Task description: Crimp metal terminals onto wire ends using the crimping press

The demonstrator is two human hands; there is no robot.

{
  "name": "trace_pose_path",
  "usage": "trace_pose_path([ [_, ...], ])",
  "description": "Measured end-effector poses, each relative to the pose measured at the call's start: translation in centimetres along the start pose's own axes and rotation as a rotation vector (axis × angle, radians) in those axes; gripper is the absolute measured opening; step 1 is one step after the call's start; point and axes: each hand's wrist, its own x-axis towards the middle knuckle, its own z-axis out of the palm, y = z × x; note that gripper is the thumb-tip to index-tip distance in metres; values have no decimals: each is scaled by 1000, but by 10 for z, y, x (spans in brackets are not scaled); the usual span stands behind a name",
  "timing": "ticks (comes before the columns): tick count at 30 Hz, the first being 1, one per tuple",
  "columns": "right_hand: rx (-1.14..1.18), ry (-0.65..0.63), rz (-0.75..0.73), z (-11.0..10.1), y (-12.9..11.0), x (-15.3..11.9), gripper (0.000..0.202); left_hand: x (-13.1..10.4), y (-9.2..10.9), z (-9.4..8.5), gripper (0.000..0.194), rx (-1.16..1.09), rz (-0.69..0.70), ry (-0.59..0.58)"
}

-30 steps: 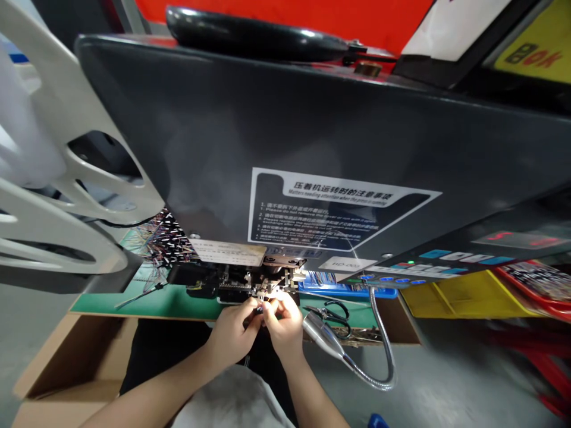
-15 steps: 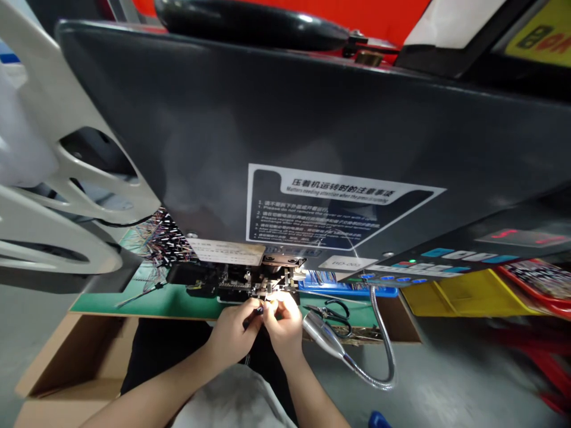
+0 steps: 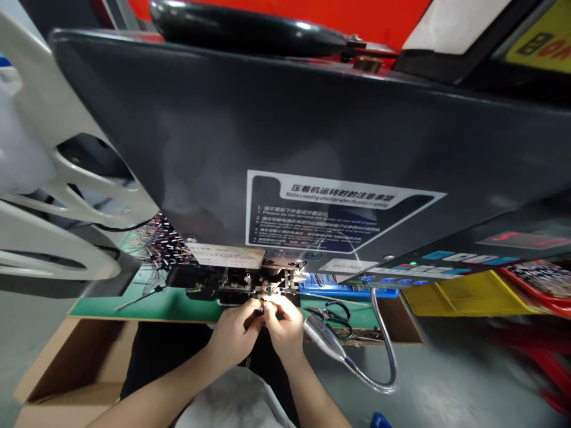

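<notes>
My left hand (image 3: pixel 234 331) and my right hand (image 3: pixel 285 324) meet at the front of a crimping machine's die (image 3: pixel 272 284), lit by a gooseneck lamp (image 3: pixel 323 340). Both pinch a small dark wire piece (image 3: pixel 259 310) between their fingertips, right below the die. The big dark machine cover (image 3: pixel 289 154) with a white-bordered warning label (image 3: pixel 325 211) fills most of the view above. A bundle of thin coloured wires (image 3: pixel 161 244) lies to the left on the green mat (image 3: pixel 147 302).
Black scissors (image 3: pixel 334 314) lie right of my hands beside a blue tray (image 3: pixel 345 289). Yellow bin (image 3: pixel 464 292) and red tray (image 3: pixel 539 284) stand at right. A white reel (image 3: pixel 57 196) hangs at left, a cardboard box (image 3: pixel 66 368) sits below the bench.
My hands have crept slightly up toward the die, still pinching the wire piece. The view shifted a little; nothing else moved.
</notes>
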Motion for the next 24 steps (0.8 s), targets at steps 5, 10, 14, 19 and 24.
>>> trace_pose_path([
  [5,41,-38,49,-1,2,-2,16,1,0,-2,14,7,-17,6],
  [10,144,-26,126,2,5,-5,13,0,-1,-2,20,-9,-16,-12],
  [14,157,-35,143,4,4,-5,17,0,-2,-1,15,-26,-12,-26],
  [19,157,-30,162,3,5,-3,23,1,-2,-1,9,-70,-47,-40],
  [24,138,-27,142,3,3,-3,19,1,-2,-1,10,-112,-84,-54],
])
